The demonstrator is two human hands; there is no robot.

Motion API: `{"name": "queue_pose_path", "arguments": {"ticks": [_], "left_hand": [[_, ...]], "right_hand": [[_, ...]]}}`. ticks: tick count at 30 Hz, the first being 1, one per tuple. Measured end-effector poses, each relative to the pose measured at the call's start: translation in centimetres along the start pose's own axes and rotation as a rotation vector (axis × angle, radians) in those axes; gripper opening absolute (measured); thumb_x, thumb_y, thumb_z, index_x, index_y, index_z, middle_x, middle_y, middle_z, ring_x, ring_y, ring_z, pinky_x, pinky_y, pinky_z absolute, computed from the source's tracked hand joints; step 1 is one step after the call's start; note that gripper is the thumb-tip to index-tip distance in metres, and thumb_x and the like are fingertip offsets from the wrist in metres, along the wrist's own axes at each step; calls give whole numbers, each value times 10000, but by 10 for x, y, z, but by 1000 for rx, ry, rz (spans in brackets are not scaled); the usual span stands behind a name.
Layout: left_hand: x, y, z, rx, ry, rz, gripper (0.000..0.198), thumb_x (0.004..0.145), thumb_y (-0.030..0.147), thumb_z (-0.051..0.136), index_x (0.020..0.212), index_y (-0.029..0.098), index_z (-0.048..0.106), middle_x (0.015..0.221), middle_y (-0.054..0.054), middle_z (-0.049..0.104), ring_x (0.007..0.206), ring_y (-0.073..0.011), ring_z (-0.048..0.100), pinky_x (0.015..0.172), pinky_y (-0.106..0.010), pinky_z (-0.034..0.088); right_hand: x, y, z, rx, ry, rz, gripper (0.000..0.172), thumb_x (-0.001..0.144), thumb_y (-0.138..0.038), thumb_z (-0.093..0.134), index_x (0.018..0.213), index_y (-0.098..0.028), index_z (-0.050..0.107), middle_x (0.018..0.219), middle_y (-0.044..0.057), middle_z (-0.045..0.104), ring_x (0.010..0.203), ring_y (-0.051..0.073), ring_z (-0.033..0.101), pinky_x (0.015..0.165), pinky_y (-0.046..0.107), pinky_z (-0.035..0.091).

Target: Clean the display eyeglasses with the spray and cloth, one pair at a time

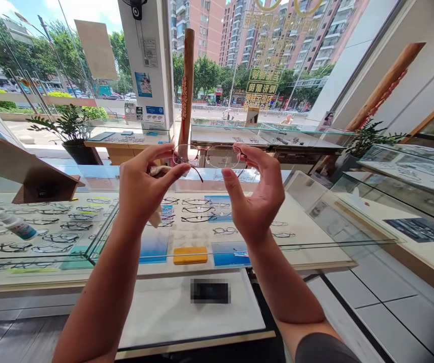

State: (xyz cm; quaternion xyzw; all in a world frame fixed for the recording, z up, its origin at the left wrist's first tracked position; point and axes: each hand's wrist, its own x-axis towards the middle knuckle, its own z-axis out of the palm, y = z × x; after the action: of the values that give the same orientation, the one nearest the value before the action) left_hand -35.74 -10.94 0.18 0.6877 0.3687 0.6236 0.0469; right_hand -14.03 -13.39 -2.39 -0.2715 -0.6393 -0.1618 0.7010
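Above glass bench: left hand pinches glasses at left lens, seemingly through cloth; right hand grips right end; right lens not yet under cloth

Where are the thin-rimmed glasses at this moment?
In the head view, centre, the glasses are held up between the left hand and right hand, above the glass display counter.

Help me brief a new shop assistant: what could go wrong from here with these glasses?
The thin-rimmed eyeglasses are held at their outer ends by the left hand and right hand; uneven pressure might bend the frame. They are held up above the glass display case, so a slip could drop them onto it. Touching the lenses may smudge them.
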Motion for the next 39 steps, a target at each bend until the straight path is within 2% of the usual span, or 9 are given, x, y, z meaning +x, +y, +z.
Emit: {"name": "queue_pose_path", "arguments": {"ticks": [4, 7, 13, 16, 19, 22, 26, 31, 39], "left_hand": [[0, 0, 0, -13, 9, -1, 465, 830, 564, 960, 1192, 302, 835, 1055, -28, 875, 753, -156, 754, 675, -295, 607], [0, 0, 0, -19, 19, 11, 447, 826, 585, 958, 1153, 307, 835, 1033, -25, 870, 752, -160, 749, 670, -306, 605], [-2, 0, -1, -13, 59, 46, 399, 851, 526, 957, 1160, 315, 818, 1098, -31, 849, 971, -213, 799, 695, -302, 614], [-3, 0, 0, 3, 113, 96, 383, 865, 485, 954, 1178, 321, 809, 1196, -30, 834, 1119, -249, 787, 788, -328, 644], [-4, 1, 0, 54, 170, 164, 381, 865, 446, 962, 1194, 327, 811, 1222, -29, 826, 1168, -266, 775, 899, -369, 658], [-4, 3, 0, 112, 221, 197, 396, 859, 476, 962, 1197, 336, 809, 1189, -32, 823, 1134, -279, 777, 901, -408, 668], [-7, 5, 1, 148, 233, 160, 423, 857, 568, 939, 1205, 370, 802, 1184, -41, 812, 1035, -286, 773, 778, -438, 668], [-9, 3, 11, -22, 201, 81, 498, 869, 561, 927, 1286, 337, 772, 1328, -49, 781, 922, -202, 747, 664, -341, 589], [-4, -1, 22, -102, 178, 1, 544, 847, 573, 927, 1281, 282, 777, 1306, -68, 818, 717, -132, 672, 596, -301, 518]], "right_hand": [[0, -1, 0, 20, -12, 93, 402, 1067, -414, 710, 1455, -325, 660, 1417, 76, 754, 1307, 294, 742, 1175, 591, 613], [1, -2, 0, 29, -16, 140, 389, 1060, -421, 712, 1430, -307, 676, 1409, 91, 764, 1297, 306, 746, 1167, 617, 613], [1, 2, 2, 37, -19, 169, 415, 1050, -385, 720, 1454, -310, 659, 1409, 89, 775, 1287, 290, 754, 1128, 575, 631], [0, 6, 4, 54, -24, 181, 450, 1047, -382, 726, 1486, -318, 648, 1446, 96, 761, 1337, 297, 737, 1078, 544, 654], [-1, 8, 5, 76, -19, 188, 457, 1044, -389, 735, 1491, -329, 664, 1475, 90, 747, 1381, 299, 714, 1049, 516, 663], [-1, 9, 5, 65, -18, 194, 443, 1043, -390, 743, 1478, -339, 679, 1475, 82, 747, 1365, 287, 717, 1027, 493, 669], [-1, 8, 5, 49, -21, 215, 433, 1047, -400, 739, 1472, -344, 677, 1465, 76, 749, 1341, 283, 732, 1036, 503, 672], [-1, 3, 6, 46, 38, 157, 417, 1051, -379, 737, 1464, -360, 680, 1434, 69, 754, 1338, 297, 728, 1076, 547, 660], [0, -8, 4, -69, 76, 39, 387, 1055, -386, 731, 1439, -359, 688, 1395, 73, 745, 1368, 330, 701, 1118, 603, 651]]}}
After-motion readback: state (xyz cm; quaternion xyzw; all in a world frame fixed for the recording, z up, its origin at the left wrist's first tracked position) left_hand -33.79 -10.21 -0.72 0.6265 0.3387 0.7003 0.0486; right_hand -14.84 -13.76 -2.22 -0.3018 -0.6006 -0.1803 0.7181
